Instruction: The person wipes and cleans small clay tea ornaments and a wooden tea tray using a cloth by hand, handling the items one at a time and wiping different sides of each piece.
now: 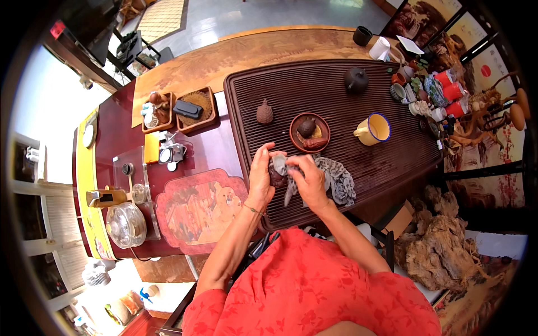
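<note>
My left hand point(261, 178) holds a small dark reddish-brown figurine point(277, 179), probably a clay tea pet, above the front of a slatted tea tray point(290, 80). Part of the figurine is hidden by my fingers and by a grey patterned cloth point(341, 180). My right hand point(311, 180) pinches one end of this cloth against the figurine's top, while the rest trails onto the slats. Just beyond my hands, a round brown dish point(295, 141) carries a dark figurine point(307, 127) and a reddish-brown piece point(314, 143). A knobbly brown figurine point(265, 112) stands to the left.
On the tray are a yellow enamel mug point(374, 129) with a blue rim and a black teapot point(357, 80). Cups and red-wrapped items point(454, 91) crowd the right end. Left are two wooden boxes point(214, 119), a glass kettle point(126, 225) and a decorated mat point(201, 210).
</note>
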The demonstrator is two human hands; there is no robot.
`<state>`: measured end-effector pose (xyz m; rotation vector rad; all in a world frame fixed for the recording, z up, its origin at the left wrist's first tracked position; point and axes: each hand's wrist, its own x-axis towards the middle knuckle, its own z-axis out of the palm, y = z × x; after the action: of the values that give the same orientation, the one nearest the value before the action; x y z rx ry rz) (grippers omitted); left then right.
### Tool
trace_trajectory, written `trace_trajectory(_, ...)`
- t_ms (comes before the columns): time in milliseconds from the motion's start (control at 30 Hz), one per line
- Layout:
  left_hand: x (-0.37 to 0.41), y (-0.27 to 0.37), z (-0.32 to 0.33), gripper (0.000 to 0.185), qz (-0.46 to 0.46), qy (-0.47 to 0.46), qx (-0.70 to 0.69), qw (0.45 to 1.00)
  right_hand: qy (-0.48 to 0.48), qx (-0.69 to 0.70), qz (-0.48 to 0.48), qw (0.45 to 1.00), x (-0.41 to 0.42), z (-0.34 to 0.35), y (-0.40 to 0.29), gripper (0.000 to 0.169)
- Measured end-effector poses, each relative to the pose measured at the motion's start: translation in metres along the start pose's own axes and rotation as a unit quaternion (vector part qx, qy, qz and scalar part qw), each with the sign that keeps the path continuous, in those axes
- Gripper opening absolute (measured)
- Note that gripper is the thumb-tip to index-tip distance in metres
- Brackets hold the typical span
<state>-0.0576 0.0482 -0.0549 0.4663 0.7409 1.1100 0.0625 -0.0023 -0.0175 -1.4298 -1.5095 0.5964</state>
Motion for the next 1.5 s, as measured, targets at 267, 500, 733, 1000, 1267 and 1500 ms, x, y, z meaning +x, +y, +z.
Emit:
trace_trajectory(267, 0.005, 0.002, -0.008, 0.034, -0.068, -0.016, 0.072, 0.995, -0.063, 0.067, 0.070, 0.993, 0.009, -0.007, 0.022, 0.026)
trace_trajectory(500, -0.002, -0.009, 0.005, 0.044, -0.115, -0.031, 0.071, 0.990, -0.115, 0.118, 0.037, 0.986, 0.040, 0.006, 0.033, 0.025)
trace_trajectory(733, -0.008, 0.008, -0.006, 0.051, -0.163, -0.070, 0.039, 0.983, -0.072, 0.045, 0.043, 0.995, -0.001, -0.016, 0.022, 0.026)
trace_trajectory(1000, 0.008, -0.006, -0.016, 0.047, -0.133, -0.010, 0.053, 0.990, -0.007, 0.003, 0.040, 0.999, -0.021, -0.005, 0.009, 0.024)
trace_trajectory(1267, 0.019, -0.044, -0.033, 0.031, -0.109, 0.087, -0.009, 0.990, 0.056, -0.081, -0.105, 0.990, -0.030, 0.022, 0.009, 0.025)
trace_trajectory(1500, 0.020, -0.056, -0.028, 0.031, -0.141, 0.073, -0.105, 0.982, -0.012, -0.035, -0.087, 0.995, -0.036, 0.012, 0.032, 0.022)
